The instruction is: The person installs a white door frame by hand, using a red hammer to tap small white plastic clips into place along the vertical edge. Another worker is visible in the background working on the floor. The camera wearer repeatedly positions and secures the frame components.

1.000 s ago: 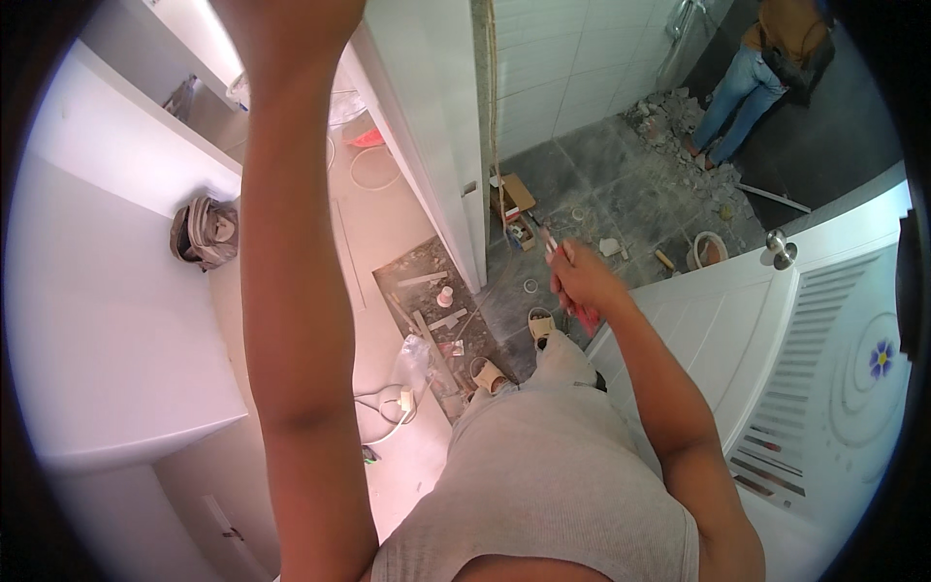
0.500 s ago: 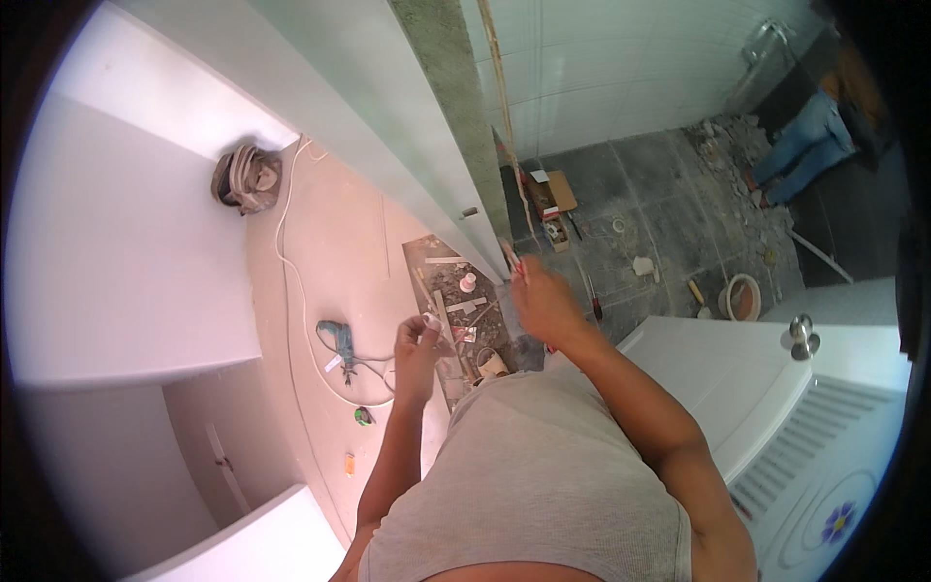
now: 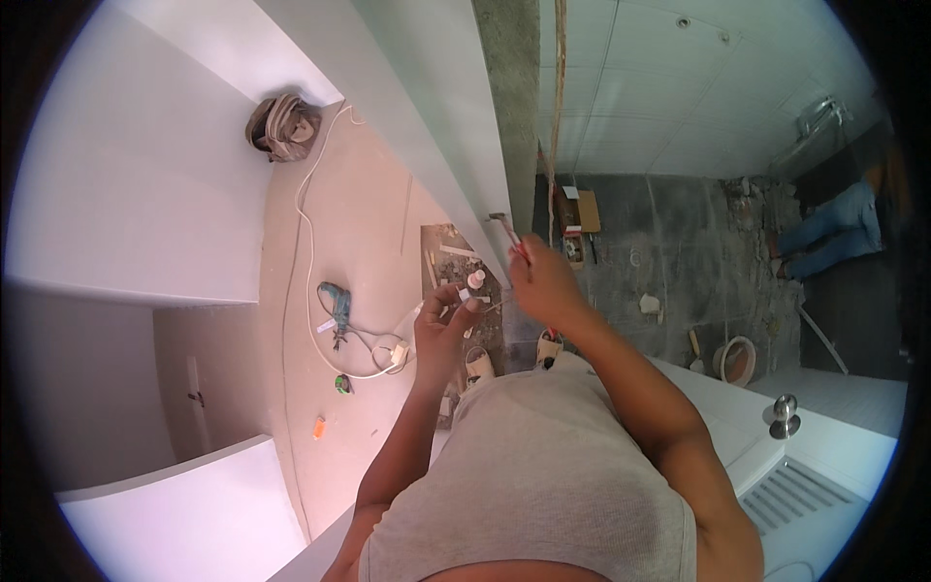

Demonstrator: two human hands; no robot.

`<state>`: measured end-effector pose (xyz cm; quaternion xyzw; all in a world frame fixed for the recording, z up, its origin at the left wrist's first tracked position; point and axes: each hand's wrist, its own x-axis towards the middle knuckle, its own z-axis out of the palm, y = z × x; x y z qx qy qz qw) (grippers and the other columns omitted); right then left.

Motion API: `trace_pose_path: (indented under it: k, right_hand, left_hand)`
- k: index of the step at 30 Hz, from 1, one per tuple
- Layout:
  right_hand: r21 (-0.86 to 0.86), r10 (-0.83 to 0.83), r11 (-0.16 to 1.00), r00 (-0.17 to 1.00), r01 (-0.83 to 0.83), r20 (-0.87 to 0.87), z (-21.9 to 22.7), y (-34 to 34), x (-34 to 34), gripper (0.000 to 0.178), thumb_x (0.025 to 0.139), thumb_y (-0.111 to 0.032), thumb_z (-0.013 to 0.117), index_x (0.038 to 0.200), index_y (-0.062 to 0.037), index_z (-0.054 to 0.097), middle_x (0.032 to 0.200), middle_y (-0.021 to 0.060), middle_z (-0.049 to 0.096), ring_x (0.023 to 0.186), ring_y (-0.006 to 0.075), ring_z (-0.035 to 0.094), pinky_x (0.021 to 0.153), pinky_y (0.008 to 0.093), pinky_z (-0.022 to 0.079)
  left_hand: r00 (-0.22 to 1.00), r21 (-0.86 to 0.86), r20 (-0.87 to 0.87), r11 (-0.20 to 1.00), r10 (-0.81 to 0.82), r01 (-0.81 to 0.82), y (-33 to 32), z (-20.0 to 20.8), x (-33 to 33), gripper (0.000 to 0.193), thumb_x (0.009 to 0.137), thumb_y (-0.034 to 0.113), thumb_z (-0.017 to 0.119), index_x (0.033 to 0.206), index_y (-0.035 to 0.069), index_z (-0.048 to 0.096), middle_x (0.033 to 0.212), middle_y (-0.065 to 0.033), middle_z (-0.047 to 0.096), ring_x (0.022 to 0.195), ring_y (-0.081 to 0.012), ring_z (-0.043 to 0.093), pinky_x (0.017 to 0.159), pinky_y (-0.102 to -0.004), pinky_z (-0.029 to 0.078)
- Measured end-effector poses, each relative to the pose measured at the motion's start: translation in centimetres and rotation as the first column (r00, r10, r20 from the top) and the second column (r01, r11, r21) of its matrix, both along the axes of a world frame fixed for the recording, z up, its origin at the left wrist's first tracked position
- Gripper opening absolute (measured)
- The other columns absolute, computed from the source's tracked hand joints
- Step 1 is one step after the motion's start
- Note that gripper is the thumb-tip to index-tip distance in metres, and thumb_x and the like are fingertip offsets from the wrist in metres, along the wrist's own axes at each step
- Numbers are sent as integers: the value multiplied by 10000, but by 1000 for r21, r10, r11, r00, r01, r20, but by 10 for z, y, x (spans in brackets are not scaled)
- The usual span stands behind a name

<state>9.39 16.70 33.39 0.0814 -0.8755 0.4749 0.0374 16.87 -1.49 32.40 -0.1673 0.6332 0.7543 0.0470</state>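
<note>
My right hand [image 3: 543, 286] is closed around a slim red-and-pale tool [image 3: 514, 238] whose exact kind I cannot make out. Its upper end reaches the small latch opening in the edge of the white door frame [image 3: 475, 184]. Lower and to the left, my left hand [image 3: 441, 325] pinches a small white piece [image 3: 464, 294] between thumb and fingers. Just past those fingers a white bottle [image 3: 475, 279] with a pinkish band shows, standing on the rubble strip below.
On the left floor lie a teal power drill [image 3: 336, 308], a white extension cord [image 3: 308, 233], a green tape measure [image 3: 343, 384] and a backpack [image 3: 283, 128]. Rightward are an open toolbox [image 3: 574, 233], a bucket [image 3: 737, 361], a white door [image 3: 824, 412] and another person's legs [image 3: 829, 233].
My right hand has brought the tool up to the latch opening in the frame. My left hand has moved right and up, nearer the right. The view has shifted.
</note>
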Motion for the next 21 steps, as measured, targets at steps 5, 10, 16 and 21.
trace_pose_path:
  k: [5, 10, 16, 21]
  right_hand:
    - [-438, 127, 898, 924, 47, 360, -2, 32, 20, 176, 926, -125, 721, 1033, -42, 608, 776, 56, 630, 584, 128, 588, 513, 300, 481]
    - [-588, 244, 803, 847, 96, 473, 1, 45, 28, 300, 866, -94, 804, 1110, -50, 635, 889, 4, 650, 765, 47, 587, 665, 251, 478]
    - [-542, 234, 833, 959, -113, 160, -4, 42, 16, 283, 879, -97, 787, 1118, -38, 647, 968, 56, 680, 828, 126, 634, 730, 281, 507]
    - [-284, 111, 949, 987, -140, -114, -4, 34, 4, 169, 931, -119, 722, 1032, -4, 652, 924, 129, 686, 788, 245, 681, 723, 360, 532]
  left_hand:
    - [998, 84, -52, 995, -45, 49, 22, 6, -13, 420, 966, 172, 728, 1293, -32, 564, 1137, -94, 648, 1014, -179, 681, 875, -325, 584]
    - [1000, 303, 0, 953, -15, 14, 38, -2, -25, 382, 994, 207, 703, 1271, -6, 549, 1131, -105, 666, 1045, -212, 686, 907, -361, 587]
    - [993, 564, 120, 823, 1, -69, 46, -19, -39, 320, 1015, 272, 674, 1210, 59, 534, 1079, -120, 686, 1032, -250, 705, 900, -377, 597]
    - [989, 632, 141, 766, 39, -120, 52, -23, -37, 275, 1025, 271, 661, 1165, 62, 549, 1144, -141, 690, 1054, -242, 697, 941, -374, 579]
